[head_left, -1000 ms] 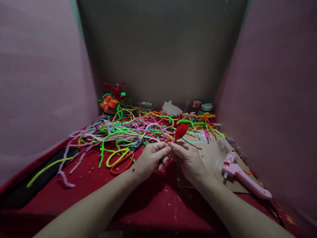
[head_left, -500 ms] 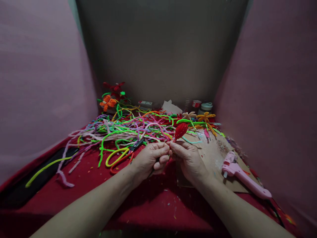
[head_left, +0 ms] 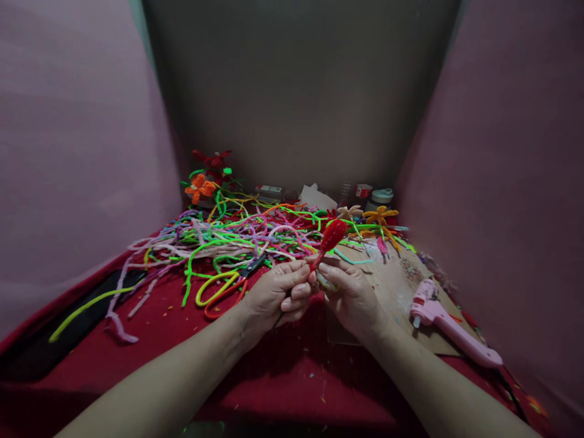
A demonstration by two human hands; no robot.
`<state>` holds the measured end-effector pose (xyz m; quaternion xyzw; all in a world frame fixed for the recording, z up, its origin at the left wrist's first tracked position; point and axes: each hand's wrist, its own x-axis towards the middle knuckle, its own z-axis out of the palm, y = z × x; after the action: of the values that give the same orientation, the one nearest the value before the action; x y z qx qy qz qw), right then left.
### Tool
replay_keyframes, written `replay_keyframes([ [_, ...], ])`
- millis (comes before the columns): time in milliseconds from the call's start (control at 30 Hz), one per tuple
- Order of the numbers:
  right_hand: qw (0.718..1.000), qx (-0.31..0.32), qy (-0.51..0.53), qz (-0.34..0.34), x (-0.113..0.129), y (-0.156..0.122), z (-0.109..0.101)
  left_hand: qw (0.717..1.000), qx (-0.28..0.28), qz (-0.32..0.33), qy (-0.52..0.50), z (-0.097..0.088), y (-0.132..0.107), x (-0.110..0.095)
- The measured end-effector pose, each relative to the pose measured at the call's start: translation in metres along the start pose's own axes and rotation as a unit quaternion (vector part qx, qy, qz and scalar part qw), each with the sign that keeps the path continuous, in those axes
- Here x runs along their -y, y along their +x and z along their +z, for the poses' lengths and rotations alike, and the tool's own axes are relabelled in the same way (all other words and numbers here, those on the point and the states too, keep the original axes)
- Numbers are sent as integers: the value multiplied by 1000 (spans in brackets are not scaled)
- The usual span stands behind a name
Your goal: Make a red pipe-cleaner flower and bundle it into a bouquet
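Over the middle of the table, my left hand [head_left: 283, 291] is closed, its thumb and fingertips pinching the stem of a red pipe-cleaner flower bud [head_left: 333, 235]. The bud tilts up and to the right. A thin dark stem end pokes out below my left fingers. My right hand [head_left: 353, 298] is closed beside it, touching the lower part of the bud's stem. Under the right thumb shows part of a pale, shiny ring that looks like a roll of tape [head_left: 327, 283]; the rest is hidden by the fingers. Left of my hands lie scissors [head_left: 216, 292] with yellow and orange handles.
A tangled heap of coloured pipe cleaners [head_left: 237, 234] spreads behind my hands. A pink glue gun [head_left: 449, 325] rests at the right on a cardboard sheet [head_left: 387, 286]. Finished flowers [head_left: 199, 188] stand at the back left. A black flat object [head_left: 73, 328] lies at left.
The red bud has risen slightly and more of its stem shows above my fingers. The pale ring has come into sight under my right thumb.
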<state>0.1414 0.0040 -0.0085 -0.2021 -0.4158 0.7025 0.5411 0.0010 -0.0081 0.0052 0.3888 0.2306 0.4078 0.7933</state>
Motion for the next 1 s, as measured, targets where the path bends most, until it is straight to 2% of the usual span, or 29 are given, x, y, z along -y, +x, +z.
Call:
replay_keyframes([
  [233, 999, -30, -20, -3, 5, -1, 4, 1000, 6, -10, 0, -4, 0, 1],
  [467, 999, -35, -23, -10, 3, 0, 3, 999, 4, -5, 51, -1, -1, -2],
  [600, 998, -54, -34, -17, 2, -1, 4, 992, -35, 20, 124, 3, -2, -4],
  [700, 997, -65, -42, -29, 0, -1, 4, 960, -107, 69, 249, 8, -1, -2],
  [833, 996, -72, -41, -42, -5, -1, 3, 883, -190, 157, 399, 12, -3, 3],
  [933, 994, -82, -56, -37, -9, -2, 1, 827, -205, 220, 475, 12, -5, 6],
  [1000, 994, -84, -68, -34, -10, -3, 1, 819, -199, 225, 489, 10, -6, 6],
])
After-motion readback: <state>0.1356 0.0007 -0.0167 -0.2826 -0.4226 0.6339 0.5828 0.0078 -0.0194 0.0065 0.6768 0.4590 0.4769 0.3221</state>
